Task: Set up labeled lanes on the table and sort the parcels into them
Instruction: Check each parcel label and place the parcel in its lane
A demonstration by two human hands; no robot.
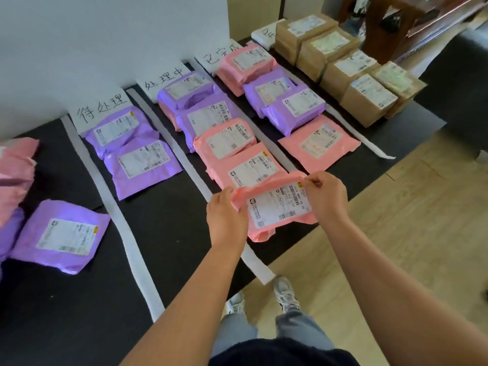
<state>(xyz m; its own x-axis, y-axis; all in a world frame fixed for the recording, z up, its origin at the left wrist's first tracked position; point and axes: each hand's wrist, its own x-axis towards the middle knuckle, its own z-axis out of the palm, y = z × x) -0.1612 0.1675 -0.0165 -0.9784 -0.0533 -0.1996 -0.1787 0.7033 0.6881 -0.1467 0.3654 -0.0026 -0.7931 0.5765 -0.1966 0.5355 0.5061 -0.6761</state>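
Observation:
Both my hands hold a pink parcel over the near edge of the black table. My left hand grips its left edge; my right hand pinches its top right corner. It sits at the near end of the second lane, just below another pink parcel. White paper strips divide the table into lanes, each headed by a handwritten label at the wall. Purple parcels fill the first lane; pink and purple ones fill the second and third.
Brown cardboard boxes stand in the far right lane. A loose purple parcel and a pink and purple pile lie at the table's left. Wooden floor and my shoes are below the table edge.

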